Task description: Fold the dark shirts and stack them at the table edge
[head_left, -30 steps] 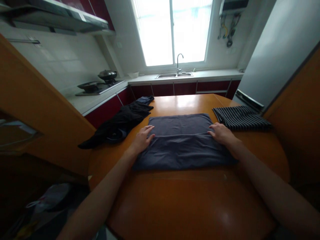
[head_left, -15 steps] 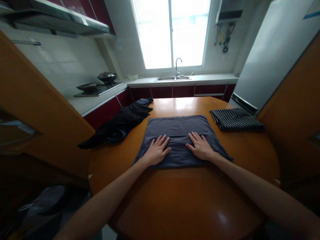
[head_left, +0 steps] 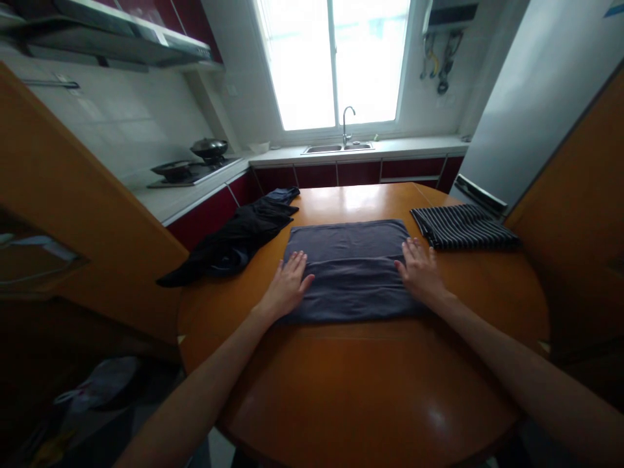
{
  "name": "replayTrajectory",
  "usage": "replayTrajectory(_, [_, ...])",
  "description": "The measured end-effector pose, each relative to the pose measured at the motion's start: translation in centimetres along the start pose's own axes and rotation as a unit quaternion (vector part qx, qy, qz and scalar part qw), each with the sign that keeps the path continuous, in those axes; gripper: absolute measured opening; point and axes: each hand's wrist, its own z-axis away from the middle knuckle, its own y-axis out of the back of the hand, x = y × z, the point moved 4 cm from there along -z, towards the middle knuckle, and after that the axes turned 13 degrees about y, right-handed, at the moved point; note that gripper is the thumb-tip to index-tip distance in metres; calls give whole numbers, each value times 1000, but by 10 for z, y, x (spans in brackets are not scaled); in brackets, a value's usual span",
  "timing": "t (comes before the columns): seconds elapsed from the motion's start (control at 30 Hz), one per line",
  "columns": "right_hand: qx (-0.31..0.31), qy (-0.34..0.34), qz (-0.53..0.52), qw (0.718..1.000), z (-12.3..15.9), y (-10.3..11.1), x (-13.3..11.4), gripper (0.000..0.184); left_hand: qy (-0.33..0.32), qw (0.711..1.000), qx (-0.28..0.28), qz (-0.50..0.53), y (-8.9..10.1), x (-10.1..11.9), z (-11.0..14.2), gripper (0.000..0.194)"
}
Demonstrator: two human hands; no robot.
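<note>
A dark grey-blue cloth garment [head_left: 351, 279] lies flat in front of me, with a fold line running across its middle. What kind of garment it is I cannot tell. On its left edge rests my left hand [head_left: 288, 284], open, palm down and fingers stretched out. My right hand [head_left: 420, 272] lies open along the right edge, its thumb on the cloth. Neither hand grips anything.
The cloth is on a round wooden table [head_left: 370, 390]. Rumpled black clothing [head_left: 234, 240] lies at the left, partly over the edge. A folded black-and-white striped cloth [head_left: 465, 227] lies at the right. Beyond are a sink [head_left: 324, 149] and a stove [head_left: 195, 174].
Both hands have slid outward from the middle of the cloth, the left one leftward and the right one rightward, to its side edges. The view has tilted slightly.
</note>
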Motion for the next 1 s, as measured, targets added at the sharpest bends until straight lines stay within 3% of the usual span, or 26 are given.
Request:
replayTrajectory(0.13, [-36,135,-70,988,4,-4,-53,63,-118,991,-59,23,-8,46,17,66])
replayTrajectory(0.27, [-110,162,-103,975,11,-21,-67,70,-124,986,-109,14,-18,52,22,68])
replayTrajectory(0.47, [-131,79,-81,985,21,-23,-29,78,-97,989,-111,8,-16,25,23,67])
replayTrajectory(0.7, [-128,-6,-38,991,52,-18,34,75,-11,996,-85,2,-11,-39,36,66])
replayTrajectory(0.87, [-85,-7,-30,996,77,-12,49,71,-35,996,-83,11,6,-62,67,64])
replayTrajectory(1.0, [-24,75,-44,996,92,6,40,63,-100,992,-73,31,23,-61,94,64])
